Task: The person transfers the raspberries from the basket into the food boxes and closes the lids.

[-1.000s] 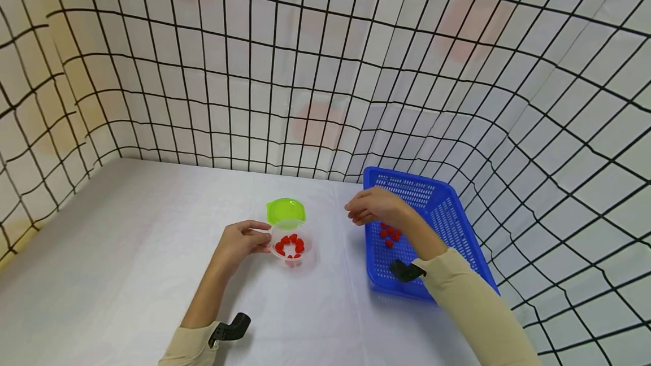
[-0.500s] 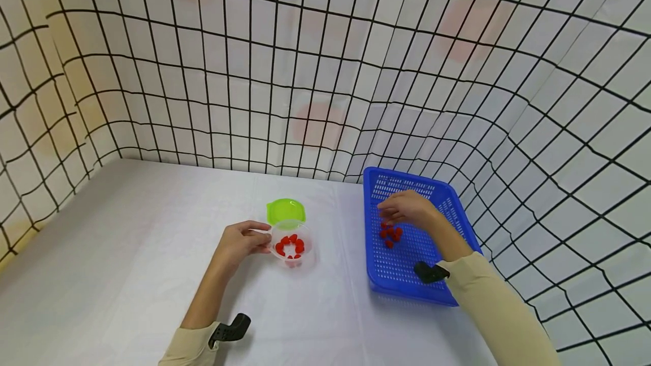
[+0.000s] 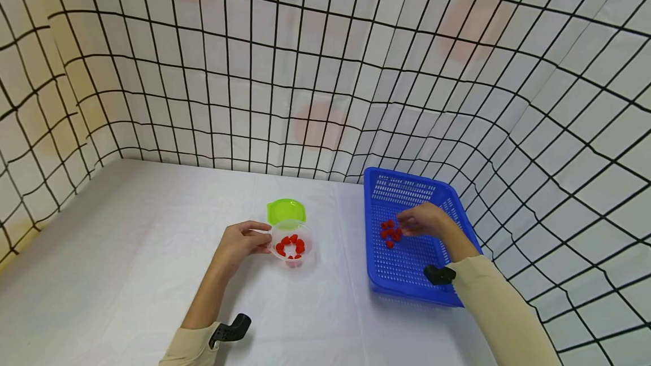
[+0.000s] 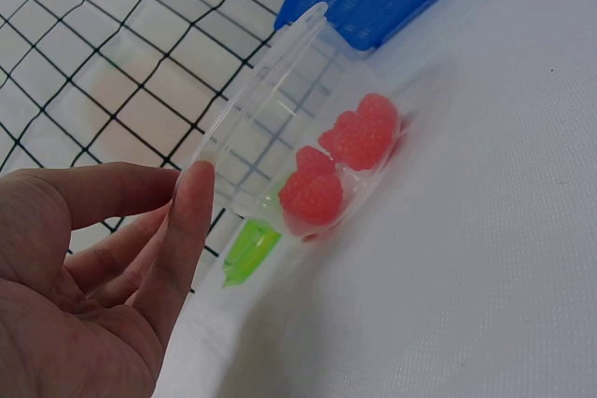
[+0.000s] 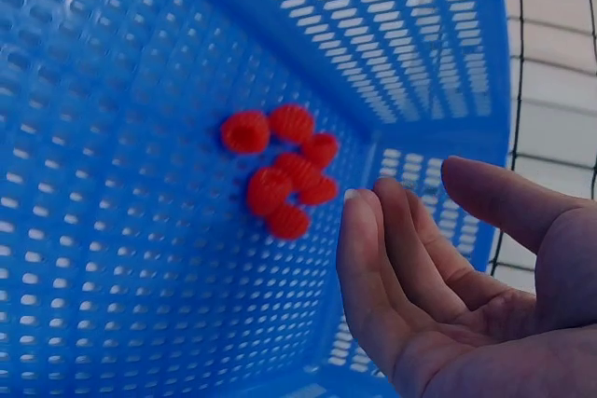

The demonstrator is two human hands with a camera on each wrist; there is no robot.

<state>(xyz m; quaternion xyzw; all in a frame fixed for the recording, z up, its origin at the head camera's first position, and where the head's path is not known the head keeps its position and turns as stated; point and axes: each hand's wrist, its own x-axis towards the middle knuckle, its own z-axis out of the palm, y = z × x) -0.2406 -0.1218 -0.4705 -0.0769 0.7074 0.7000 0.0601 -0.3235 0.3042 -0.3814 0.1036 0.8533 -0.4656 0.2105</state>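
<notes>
At the rim of a clear plastic bowl (image 4: 266, 123), my left hand (image 3: 240, 243) pinches the edge between thumb and fingers. Several red raspberries (image 4: 362, 132) lie in the bowl's bottom, which sits on the white table. My right hand (image 3: 426, 220) is inside a blue plastic basket (image 3: 371, 258), just right of a small cluster of raspberries (image 5: 295, 170) on its floor. In the right wrist view the thumb stands apart from the loosely bent fingers (image 5: 359, 249), and nothing lies between them.
A bright green lid (image 3: 286, 210) lies on the table (image 3: 152, 230) right behind the bowl. The basket stands to the right, its perforated walls rising around my right hand. Black netting (image 3: 274, 89) over white sheeting encloses the back and sides.
My right hand has moved right and down, from over the basket's left edge to inside it beside the raspberries. My left hand and the bowl have stayed put.
</notes>
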